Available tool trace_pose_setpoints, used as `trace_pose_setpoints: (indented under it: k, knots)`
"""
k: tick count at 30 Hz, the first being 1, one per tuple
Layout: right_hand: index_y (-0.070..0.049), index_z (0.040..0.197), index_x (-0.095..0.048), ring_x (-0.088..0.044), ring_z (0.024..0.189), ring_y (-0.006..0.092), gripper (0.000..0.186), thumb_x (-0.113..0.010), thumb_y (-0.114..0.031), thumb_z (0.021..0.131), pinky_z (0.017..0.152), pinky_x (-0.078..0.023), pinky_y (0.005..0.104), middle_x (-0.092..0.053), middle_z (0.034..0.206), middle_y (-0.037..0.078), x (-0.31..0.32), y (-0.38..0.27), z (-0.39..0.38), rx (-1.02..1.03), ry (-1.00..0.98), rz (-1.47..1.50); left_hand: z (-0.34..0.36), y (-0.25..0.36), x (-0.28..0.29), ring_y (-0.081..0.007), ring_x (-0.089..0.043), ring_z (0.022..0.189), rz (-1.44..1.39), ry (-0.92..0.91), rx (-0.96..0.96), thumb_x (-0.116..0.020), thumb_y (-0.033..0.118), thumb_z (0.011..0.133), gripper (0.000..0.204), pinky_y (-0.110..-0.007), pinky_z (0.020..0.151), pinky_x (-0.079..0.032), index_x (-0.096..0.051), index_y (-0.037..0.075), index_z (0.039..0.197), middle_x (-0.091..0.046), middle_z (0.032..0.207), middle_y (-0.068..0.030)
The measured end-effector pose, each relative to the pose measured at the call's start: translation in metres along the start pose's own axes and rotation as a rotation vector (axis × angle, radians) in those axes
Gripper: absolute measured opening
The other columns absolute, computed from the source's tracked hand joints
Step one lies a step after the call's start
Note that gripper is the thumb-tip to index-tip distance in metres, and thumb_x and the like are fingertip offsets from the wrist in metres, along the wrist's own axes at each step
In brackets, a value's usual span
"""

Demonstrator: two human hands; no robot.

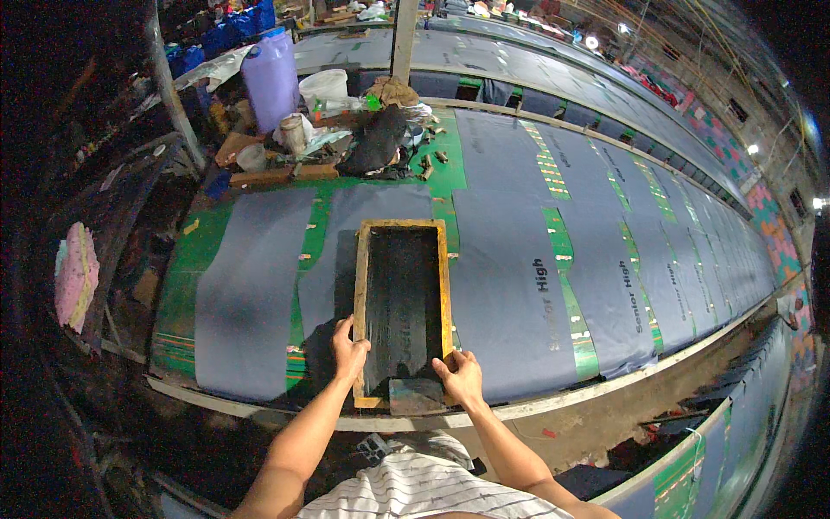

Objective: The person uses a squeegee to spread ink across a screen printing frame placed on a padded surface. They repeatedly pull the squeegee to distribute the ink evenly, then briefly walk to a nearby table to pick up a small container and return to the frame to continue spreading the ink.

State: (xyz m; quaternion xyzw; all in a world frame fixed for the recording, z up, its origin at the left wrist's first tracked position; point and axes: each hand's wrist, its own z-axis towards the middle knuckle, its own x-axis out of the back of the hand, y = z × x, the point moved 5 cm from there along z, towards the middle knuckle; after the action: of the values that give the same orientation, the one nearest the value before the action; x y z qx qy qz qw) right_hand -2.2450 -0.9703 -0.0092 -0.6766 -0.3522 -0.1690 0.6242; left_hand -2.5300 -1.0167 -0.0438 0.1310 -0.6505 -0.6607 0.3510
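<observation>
A screen printing frame [362,285], with yellowish wooden sides and a dark inked mesh, lies over grey-blue fabric on the long table. My left hand [349,353] is closed on its left side, near the lower end. On the opposite side my right hand [459,378] grips the frame's lower right edge, thumb toward the inside. Between the hands, at the near end of the frame, rests a flat dark squeegee [415,395]. Neither hand clearly touches it. Left of the frame lies a plain fabric panel [251,285]; a panel with dark printed lettering [510,294] lies to the right.
The green table [177,320] has a pale rail [251,413] along its near edge. A purple drum [270,82], a white tub [323,85] and heaped rags [376,143] crowd the far left. A post [403,43] rises behind. Another fabric-covered table [743,450] stands at lower right.
</observation>
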Motion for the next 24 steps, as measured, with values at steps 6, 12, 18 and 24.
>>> trace_pose_setpoints:
  k: [6, 12, 18, 24]
  knots:
    - [0.002, 0.099, -0.070, -0.063, 0.098, 0.0403, 0.056, -0.075, -0.052, 0.085, 0.087, -0.051, 0.0492, -0.064, 0.102, 0.022, 0.002, 0.010, 0.000, -0.004, -0.030, -0.041, -0.004, -0.009, -0.006, -0.0305, -0.063, 0.109, 0.022, -0.030, 0.047, -0.065, -0.007, 0.060, 0.070, -0.036, 0.097, -0.049, -0.062, -0.008, 0.130, -0.064, 0.113, -0.0153]
    - [0.000, 0.097, -0.070, -0.064, 0.098, 0.0412, 0.051, -0.074, -0.049, 0.087, 0.087, -0.051, 0.0495, -0.064, 0.103, 0.023, 0.005, 0.010, 0.000, -0.009, -0.040, -0.001, -0.006, -0.016, -0.011, -0.0315, -0.064, 0.108, 0.048, -0.003, 0.009, -0.066, -0.006, 0.060, 0.069, -0.036, 0.097, -0.049, -0.061, -0.009, 0.130, -0.065, 0.113, -0.0164]
    - [0.001, 0.096, -0.070, -0.065, 0.096, 0.0412, 0.050, -0.074, -0.048, 0.087, 0.086, -0.051, 0.0496, -0.064, 0.101, 0.024, 0.009, 0.010, 0.000, 0.012, -0.011, 0.012, -0.006, -0.018, -0.015, -0.0314, -0.063, 0.108, 0.038, -0.024, 0.026, -0.067, -0.006, 0.061, 0.069, -0.036, 0.097, -0.049, -0.061, -0.009, 0.130, -0.065, 0.112, -0.0165]
    - [0.000, 0.094, -0.070, -0.064, 0.095, 0.0418, 0.046, -0.073, -0.046, 0.089, 0.085, -0.051, 0.0496, -0.065, 0.100, 0.024, 0.007, 0.015, 0.004, 0.014, -0.026, 0.001, -0.007, -0.014, -0.016, -0.0329, -0.063, 0.108, 0.040, -0.024, 0.029, -0.067, -0.005, 0.062, 0.067, -0.039, 0.095, -0.050, -0.061, -0.008, 0.129, -0.064, 0.110, -0.0170]
